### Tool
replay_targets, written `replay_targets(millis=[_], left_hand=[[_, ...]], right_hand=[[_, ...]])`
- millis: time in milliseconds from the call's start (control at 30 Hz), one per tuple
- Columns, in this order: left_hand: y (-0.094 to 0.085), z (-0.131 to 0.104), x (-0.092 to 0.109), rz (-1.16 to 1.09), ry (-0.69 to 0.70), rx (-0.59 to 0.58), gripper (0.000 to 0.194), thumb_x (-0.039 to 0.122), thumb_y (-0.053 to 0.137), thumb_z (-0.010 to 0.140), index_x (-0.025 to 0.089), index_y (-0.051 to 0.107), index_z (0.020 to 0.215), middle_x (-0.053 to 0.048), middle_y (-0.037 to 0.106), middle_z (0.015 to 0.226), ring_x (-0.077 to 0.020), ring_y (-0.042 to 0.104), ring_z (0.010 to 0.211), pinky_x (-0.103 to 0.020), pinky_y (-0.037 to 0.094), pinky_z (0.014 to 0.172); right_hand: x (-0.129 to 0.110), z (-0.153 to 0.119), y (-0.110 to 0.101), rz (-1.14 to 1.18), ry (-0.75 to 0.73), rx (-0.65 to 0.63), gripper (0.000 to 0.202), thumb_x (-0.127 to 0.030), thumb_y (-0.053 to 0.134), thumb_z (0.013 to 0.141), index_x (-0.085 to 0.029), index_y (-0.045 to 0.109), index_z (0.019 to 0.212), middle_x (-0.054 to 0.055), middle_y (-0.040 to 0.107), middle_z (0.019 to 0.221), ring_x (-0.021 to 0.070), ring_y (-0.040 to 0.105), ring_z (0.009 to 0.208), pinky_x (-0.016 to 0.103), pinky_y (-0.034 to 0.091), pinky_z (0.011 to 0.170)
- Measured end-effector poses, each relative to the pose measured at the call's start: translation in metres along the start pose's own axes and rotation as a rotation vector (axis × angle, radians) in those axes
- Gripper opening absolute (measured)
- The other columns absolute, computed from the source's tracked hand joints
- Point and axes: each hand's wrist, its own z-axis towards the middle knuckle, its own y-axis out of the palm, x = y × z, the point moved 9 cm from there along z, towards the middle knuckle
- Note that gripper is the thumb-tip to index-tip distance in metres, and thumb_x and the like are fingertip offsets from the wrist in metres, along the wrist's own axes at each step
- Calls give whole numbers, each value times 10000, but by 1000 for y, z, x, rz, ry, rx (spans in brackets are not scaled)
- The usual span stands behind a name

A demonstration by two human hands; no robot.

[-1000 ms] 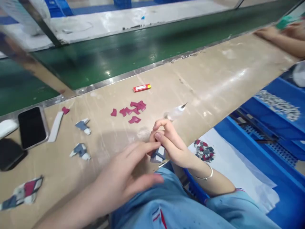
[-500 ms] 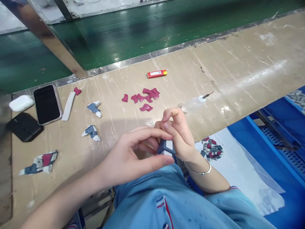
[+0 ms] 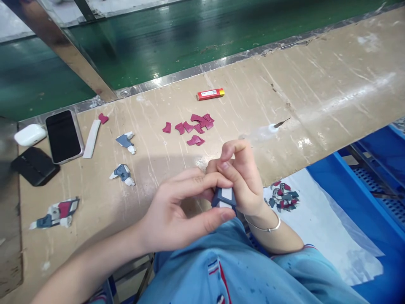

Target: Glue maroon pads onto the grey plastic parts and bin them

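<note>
Close to my body, above the table's front edge, is a small dark blue and white plastic part (image 3: pixel 225 194), blocky in shape. My left hand (image 3: pixel 177 209) grips it between thumb and forefinger. Pressed against its far side is my right hand (image 3: pixel 245 181), its fingers curled in and its thumb bent; my fingers cover part of the piece. Beyond my hands lie several dark red plastic pieces (image 3: pixel 195 139) in a loose group. To the left are two blue-grey and white parts, one (image 3: pixel 125 142) above the other (image 3: pixel 123 174), and a larger assembled piece (image 3: pixel 57 214) with red in it.
A red box with a yellow end (image 3: pixel 210 94) and a translucent bottle with a thin dark tip (image 3: pixel 270 130) lie farther back. A phone (image 3: pixel 64 136), white case (image 3: pixel 30 135), black case (image 3: pixel 35 166) and white strip (image 3: pixel 92 139) are left. Blue bins (image 3: pixel 335 185) stand right, one holding piled parts (image 3: pixel 284 197).
The view has shifted slightly. Both hands keep the blue and white part in nearly the same hold, with only small finger movements. Nothing on the table has visibly moved.
</note>
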Motion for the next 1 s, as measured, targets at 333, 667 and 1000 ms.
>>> replay_targets(millis=[333, 667, 1000], left_hand=[[0, 0, -29, -117, -284, -41, 233, 295, 897, 857, 208, 825, 1061, -33, 774, 945, -159, 702, 841, -274, 602, 818], [-6, 1, -11, 181, -44, -43, 292, 184, 694, 1010, 240, 717, 1296, -47, 803, 1211, -159, 744, 1023, -266, 617, 939], [-25, -10, 23, 419, 427, 251, 872, 570, 865, 844, 372, 477, 1600, -65, 620, 1463, -170, 702, 894, -379, 662, 814]], right_hand=[[7, -3, -20, -142, 9, 105, 184, -476, 567, 1109, -292, 567, 1112, -60, 626, 749, 121, 611, 579, 250, 534, 552], [-2, -30, -12, -415, -68, 54, 471, -501, 586, 1092, -409, 546, 1552, 34, 439, 1748, 301, 394, 1641, 554, 487, 1273], [-19, -32, -4, -396, -278, 47, 295, -451, 634, 1071, -295, 692, 1315, 73, 659, 1173, 248, 695, 1127, 447, 642, 971]])
